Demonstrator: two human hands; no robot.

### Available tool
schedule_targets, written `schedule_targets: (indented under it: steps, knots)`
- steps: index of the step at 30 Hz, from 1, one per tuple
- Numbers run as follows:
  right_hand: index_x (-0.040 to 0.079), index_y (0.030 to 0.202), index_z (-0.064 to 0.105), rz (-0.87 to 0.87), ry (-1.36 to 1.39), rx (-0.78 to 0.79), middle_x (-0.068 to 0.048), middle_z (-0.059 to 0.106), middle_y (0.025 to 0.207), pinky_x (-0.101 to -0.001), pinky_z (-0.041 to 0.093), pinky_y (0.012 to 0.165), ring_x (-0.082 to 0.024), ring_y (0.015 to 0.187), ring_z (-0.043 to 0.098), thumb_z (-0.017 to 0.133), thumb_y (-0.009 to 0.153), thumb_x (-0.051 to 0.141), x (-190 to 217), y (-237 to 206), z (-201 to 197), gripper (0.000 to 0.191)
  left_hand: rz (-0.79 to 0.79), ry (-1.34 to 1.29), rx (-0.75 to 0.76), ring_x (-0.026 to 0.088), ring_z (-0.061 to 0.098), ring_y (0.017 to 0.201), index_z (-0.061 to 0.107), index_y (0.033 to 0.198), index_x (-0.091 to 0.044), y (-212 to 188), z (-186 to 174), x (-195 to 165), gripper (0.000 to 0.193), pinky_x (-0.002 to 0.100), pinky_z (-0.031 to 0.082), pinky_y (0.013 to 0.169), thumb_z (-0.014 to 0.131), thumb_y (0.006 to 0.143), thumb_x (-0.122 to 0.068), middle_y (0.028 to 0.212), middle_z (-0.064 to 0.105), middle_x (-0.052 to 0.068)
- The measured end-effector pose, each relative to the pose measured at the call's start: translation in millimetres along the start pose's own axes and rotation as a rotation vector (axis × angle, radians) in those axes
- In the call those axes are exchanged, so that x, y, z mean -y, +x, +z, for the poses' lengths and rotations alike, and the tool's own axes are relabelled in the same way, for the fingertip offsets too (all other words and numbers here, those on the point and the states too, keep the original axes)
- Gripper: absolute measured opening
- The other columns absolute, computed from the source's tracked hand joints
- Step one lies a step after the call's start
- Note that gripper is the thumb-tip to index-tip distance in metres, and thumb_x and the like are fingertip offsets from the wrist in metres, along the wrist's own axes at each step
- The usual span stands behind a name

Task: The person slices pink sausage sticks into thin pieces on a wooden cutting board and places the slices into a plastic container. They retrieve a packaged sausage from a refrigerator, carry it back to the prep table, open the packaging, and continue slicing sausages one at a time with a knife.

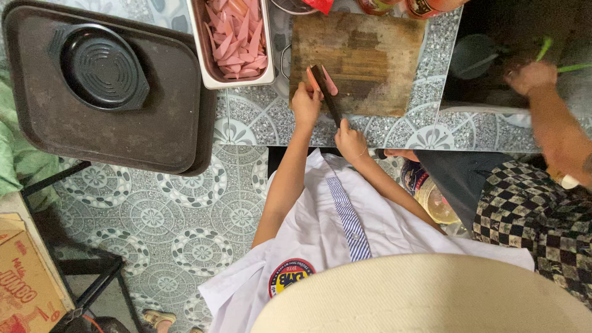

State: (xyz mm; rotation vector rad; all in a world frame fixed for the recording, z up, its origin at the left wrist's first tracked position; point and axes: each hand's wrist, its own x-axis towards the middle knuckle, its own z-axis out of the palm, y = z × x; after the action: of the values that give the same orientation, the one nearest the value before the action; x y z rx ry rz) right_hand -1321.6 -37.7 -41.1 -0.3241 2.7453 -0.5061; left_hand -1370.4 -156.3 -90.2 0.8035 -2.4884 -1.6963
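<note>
My left hand presses a pink sausage piece down at the near left corner of a worn wooden cutting board. My right hand grips the handle of a dark-bladed knife. The blade lies across the sausage piece, right beside my left fingers. Both arms reach out from my white shirt over the edge of a patterned tile counter.
A metal pan of pink sausage slices stands left of the board. Further left, stacked brown trays carry a black cast plate. Another person's hand works with green stalks at the right. A cardboard box sits bottom left.
</note>
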Motion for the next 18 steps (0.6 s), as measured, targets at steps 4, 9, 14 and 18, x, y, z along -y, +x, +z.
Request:
schedule_targets:
  steps: [4,9,14,18]
  knots:
    - [-0.002,0.111,0.049,-0.049,0.077,-0.102,-0.023,0.064,0.062,-0.0569,0.051,0.052,-0.046,0.055,0.064,0.058,0.099,0.017,-3,-2,0,0.025,0.029,0.044,-0.020,0.028,0.074,0.069,0.058,0.088,-0.001,-2,-3,-4,0.025,0.040,0.057,0.064,0.074,0.090,-0.020,0.075,0.074,0.011]
    - [-0.003,0.115,0.050,-0.059,0.065,-0.090,-0.023,0.065,0.063,-0.0579,0.051,0.052,-0.046,0.055,0.064,0.060,0.098,0.019,1,-1,-1,0.029,-0.008,0.035,-0.029,0.028,0.074,0.067,0.063,0.087,-0.002,-5,-6,-12,0.023,0.040,0.057,0.064,0.076,0.086,-0.020,0.072,0.073,0.011]
    - [-0.003,0.123,0.049,-0.005,0.027,-0.074,-0.023,0.066,0.063,-0.0588,0.052,0.053,-0.047,0.056,0.065,0.061,0.096,0.020,5,-1,1,0.037,-0.012,0.057,-0.051,0.030,0.074,0.068,0.064,0.086,-0.003,-4,-3,-10,0.022,0.041,0.057,0.066,0.077,0.084,-0.020,0.070,0.073,0.012]
    - [-0.001,0.122,0.048,-0.029,0.018,-0.006,-0.022,0.067,0.067,-0.0583,0.053,0.056,-0.046,0.060,0.066,0.061,0.098,0.020,5,7,2,0.034,0.014,0.114,-0.071,0.034,0.073,0.071,0.067,0.087,-0.003,-2,1,1,0.016,0.044,0.056,0.068,0.075,0.082,-0.015,0.073,0.073,0.015]
